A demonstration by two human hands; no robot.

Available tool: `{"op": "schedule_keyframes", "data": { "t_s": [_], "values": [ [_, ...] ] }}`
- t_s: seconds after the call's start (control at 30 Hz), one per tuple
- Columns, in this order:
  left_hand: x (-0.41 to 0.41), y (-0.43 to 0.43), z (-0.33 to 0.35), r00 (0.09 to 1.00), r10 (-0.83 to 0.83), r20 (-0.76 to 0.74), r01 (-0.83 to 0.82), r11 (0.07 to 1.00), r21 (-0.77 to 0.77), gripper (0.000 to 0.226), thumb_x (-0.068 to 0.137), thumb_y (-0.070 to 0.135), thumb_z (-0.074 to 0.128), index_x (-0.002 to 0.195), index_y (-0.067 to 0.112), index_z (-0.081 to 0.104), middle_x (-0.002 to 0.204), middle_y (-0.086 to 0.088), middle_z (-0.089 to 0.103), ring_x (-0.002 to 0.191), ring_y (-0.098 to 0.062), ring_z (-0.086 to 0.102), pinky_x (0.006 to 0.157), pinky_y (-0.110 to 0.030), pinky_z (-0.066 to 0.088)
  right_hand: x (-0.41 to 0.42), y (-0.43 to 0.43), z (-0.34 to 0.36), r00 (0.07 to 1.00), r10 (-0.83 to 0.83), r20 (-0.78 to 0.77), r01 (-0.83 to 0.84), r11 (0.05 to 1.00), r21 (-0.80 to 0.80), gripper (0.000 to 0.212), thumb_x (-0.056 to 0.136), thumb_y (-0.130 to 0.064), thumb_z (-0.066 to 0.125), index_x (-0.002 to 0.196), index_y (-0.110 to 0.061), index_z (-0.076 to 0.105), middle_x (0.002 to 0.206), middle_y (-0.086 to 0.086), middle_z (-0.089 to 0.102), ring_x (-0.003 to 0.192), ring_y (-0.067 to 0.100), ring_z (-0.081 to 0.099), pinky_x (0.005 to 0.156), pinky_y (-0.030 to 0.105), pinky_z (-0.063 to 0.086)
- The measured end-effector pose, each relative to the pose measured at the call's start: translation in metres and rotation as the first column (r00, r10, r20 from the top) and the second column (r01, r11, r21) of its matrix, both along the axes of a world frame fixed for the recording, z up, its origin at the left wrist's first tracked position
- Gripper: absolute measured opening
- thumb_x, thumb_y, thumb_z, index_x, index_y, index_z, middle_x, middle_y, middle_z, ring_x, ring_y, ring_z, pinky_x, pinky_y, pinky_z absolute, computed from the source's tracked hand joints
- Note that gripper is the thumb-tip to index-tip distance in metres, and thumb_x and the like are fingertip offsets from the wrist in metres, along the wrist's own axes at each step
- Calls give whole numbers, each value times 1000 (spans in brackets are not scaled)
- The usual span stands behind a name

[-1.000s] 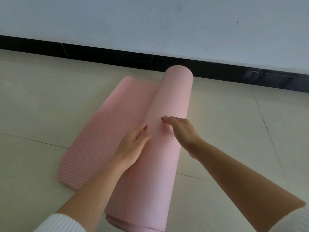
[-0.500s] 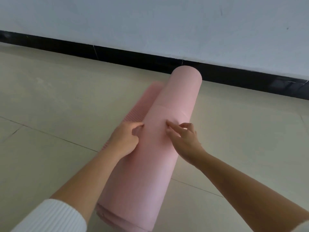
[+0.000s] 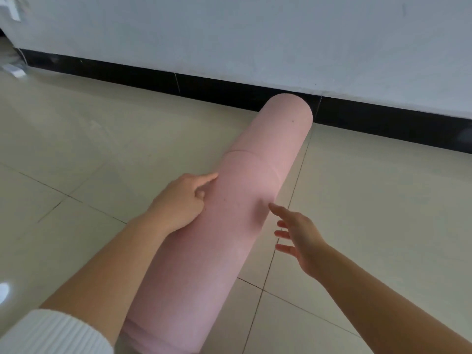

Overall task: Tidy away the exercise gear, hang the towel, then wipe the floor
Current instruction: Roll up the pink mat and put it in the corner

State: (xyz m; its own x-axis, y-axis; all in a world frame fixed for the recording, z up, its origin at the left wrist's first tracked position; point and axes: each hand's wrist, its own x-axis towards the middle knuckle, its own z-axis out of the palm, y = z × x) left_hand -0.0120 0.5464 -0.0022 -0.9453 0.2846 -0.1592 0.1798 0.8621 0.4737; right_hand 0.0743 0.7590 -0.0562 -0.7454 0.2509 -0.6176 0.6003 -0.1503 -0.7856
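On the floor: the pink mat (image 3: 229, 238) lies rolled up into one long fat tube. Its far end is near the black strip (image 3: 204, 85) at the bottom of the wall (image 3: 255, 34).
Mat look: smooth and soft pink all over, with one thin curved line across it past the middle. The near end shows the rolled layers.
Left hand: the left hand (image 3: 178, 203) rests on the left side of the roll. Its pointing finger is straight and touches the mat. It does not grab anything. A white sleeve (image 3: 51, 333) is on that arm.
Right hand: the right hand (image 3: 304, 244) is just beside the right side of the roll. Its fingers (image 3: 277, 209) are spread wide and hold nothing. I cannot tell if a fingertip touches the mat.
Change: a moment ago a flat bumpy bit of mat still showed on the left. Now it is all rolled in. The right hand was on top of the roll, and now it is off to the side.
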Motion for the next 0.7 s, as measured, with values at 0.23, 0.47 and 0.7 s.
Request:
{"op": "schedule_keyframes", "data": {
  "t_s": [0.23,0.47,0.7],
  "values": [
    [-21,-35,-21,982,185,37,-187,981,47,53,90,8,37,131,37,53,132,5,58,122,-20,52,102,-31,40,-30,-50,-13,997,66,-32,-72,965,-251,60,75,-61,64,122,-25,56,125,-4,59,115,20,55,101,49,42],
    [33,-35,6,878,180,443,-324,906,272,45,62,73,60,98,46,63,105,15,67,96,-16,66,90,-43,52,-2,-39,-12,996,-67,53,81,928,-364,87,64,-71,63,131,-17,53,127,4,57,108,22,56,81,39,49],
    [117,4,-25,547,71,834,-561,771,302,89,57,83,59,127,30,49,111,-15,63,84,-31,68,72,-43,57,41,28,21,980,146,137,-137,988,-76,69,78,-71,49,115,-14,58,109,4,58,87,20,56,76,37,41]
  ]
}}
